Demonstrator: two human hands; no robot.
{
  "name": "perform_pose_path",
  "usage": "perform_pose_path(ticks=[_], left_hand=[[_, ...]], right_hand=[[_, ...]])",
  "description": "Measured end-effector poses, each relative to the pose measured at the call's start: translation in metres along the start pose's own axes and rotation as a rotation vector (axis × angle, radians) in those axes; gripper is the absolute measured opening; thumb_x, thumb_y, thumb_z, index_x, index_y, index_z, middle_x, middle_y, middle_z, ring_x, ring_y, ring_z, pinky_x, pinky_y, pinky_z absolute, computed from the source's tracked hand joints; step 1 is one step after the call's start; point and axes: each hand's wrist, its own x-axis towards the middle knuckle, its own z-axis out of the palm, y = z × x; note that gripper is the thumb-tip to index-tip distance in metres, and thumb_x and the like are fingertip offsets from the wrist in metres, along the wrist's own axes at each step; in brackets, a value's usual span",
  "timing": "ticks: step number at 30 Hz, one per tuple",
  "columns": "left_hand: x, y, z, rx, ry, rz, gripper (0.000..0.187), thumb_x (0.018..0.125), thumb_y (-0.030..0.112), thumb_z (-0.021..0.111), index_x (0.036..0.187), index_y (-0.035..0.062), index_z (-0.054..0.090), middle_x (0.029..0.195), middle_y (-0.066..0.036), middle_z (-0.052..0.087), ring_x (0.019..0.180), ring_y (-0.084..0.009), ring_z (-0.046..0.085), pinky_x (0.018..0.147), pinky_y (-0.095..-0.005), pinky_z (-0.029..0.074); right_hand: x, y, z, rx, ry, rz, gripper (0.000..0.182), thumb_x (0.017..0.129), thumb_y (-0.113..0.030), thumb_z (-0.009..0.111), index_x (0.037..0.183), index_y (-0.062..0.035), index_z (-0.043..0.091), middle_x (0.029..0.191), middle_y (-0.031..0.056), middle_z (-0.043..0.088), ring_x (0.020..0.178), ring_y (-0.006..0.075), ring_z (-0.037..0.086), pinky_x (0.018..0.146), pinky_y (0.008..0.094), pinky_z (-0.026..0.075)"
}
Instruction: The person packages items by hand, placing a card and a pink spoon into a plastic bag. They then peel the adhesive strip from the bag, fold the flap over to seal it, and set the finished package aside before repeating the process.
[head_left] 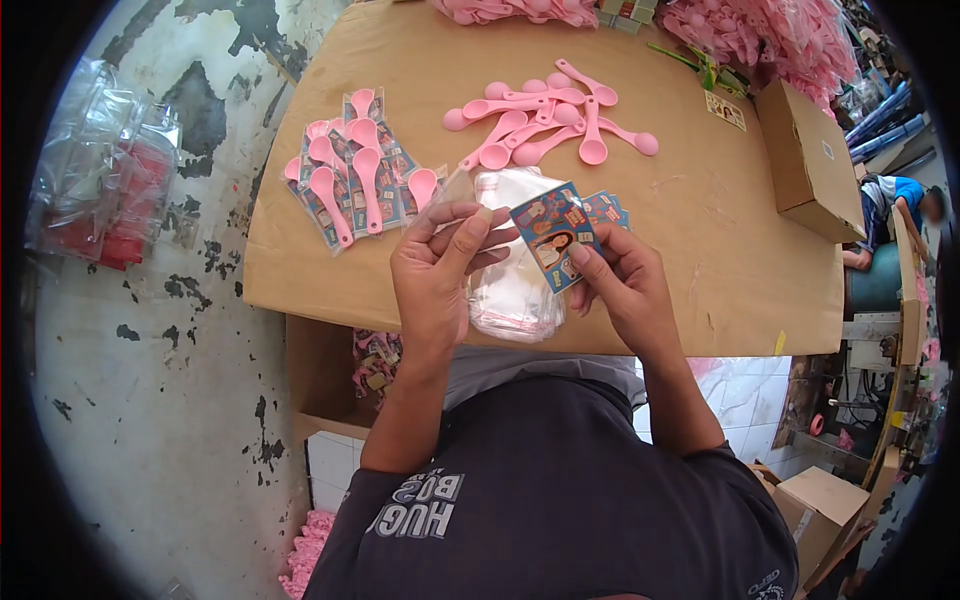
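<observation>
My left hand [440, 265] is raised over the front of the table, its thumb and fingers closed on a clear plastic bag [456, 190]. Beside it, my right hand [625, 280] pinches a blue printed card [552, 236] between thumb and fingers. More blue cards [606, 208] show just behind that one. Under both hands lies a stack of clear bags [515, 300]. Loose pink spoons [593, 150] are heaped beyond the hands. To the left, several bagged cards with pink spoons [367, 185] on them overlap one another.
A cardboard box [805, 160] stands at the table's right edge. Bags of pink items [760, 40] lie at the far side, near a small card [725, 110]. Plastic bags [110, 170] hang at the left wall. Another person [895, 210] is at the far right.
</observation>
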Motion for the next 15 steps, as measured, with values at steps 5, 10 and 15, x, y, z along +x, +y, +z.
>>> perform_pose_path(ticks=[5,10,15], left_hand=[[0.001,-0.006,0.004,0.002,-0.035,-0.012,0.02,0.096,0.007,0.07,0.114,-0.001,0.065,0.102,-0.018,0.076,0.091,-0.0199,0.075,0.075,-0.0301,0.062],[-0.001,-0.014,0.004,0.064,-0.071,-0.009,0.022,0.095,0.007,0.072,0.114,-0.0015,0.066,0.102,-0.015,0.076,0.09,-0.0146,0.073,0.076,-0.0273,0.06],[-0.002,-0.013,0.007,0.049,-0.067,0.024,0.022,0.095,0.005,0.072,0.114,-0.0017,0.066,0.1,-0.014,0.076,0.088,-0.0131,0.072,0.077,-0.0264,0.059]], right_hand=[[0.0,-0.001,-0.005,-0.131,-0.074,0.055,0.022,0.103,-0.018,0.063,0.112,0.0025,0.065,0.074,-0.0007,0.064,0.062,0.0046,0.061,0.055,0.0211,0.049],[0.0,-0.005,-0.018,-0.157,-0.155,0.136,0.022,0.102,-0.014,0.063,0.116,0.0029,0.063,0.079,0.0009,0.065,0.065,0.0058,0.064,0.056,0.0215,0.051],[0.001,0.004,-0.023,0.041,0.034,0.085,0.021,0.099,-0.011,0.068,0.113,0.0012,0.058,0.09,0.0068,0.067,0.072,0.0108,0.069,0.061,0.023,0.056]])
